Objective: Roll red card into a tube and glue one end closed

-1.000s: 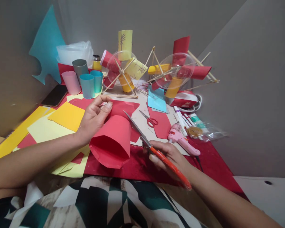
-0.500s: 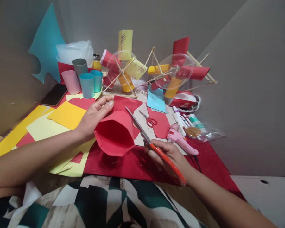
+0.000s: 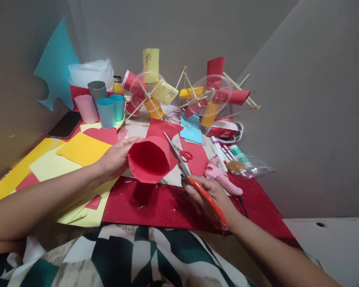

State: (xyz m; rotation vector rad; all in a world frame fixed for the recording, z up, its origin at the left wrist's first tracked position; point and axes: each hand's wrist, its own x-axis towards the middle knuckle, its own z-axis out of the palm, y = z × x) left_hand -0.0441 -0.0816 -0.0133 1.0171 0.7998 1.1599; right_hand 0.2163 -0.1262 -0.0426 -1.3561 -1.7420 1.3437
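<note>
My left hand is closed on a red paper tube from its left side. The tube's many-sided open end faces me, and a red flap stands up behind it. Part of my left fingers is hidden by the paper. In my right hand are large scissors with orange handles. Their blades point up and left beside the tube's right side, and the blades look closed together. Behind the blades, small red-handled scissors lie on the table by a red paper piece.
Two stick-and-paper wheel models stand at the back. Cups and a phone are back left, above yellow sheets. A pink glue gun, markers and a plastic bag lie right.
The red tube has moved a little right and up, its open end turning more toward me. My left hand went with it. The whole view has shifted slightly.
</note>
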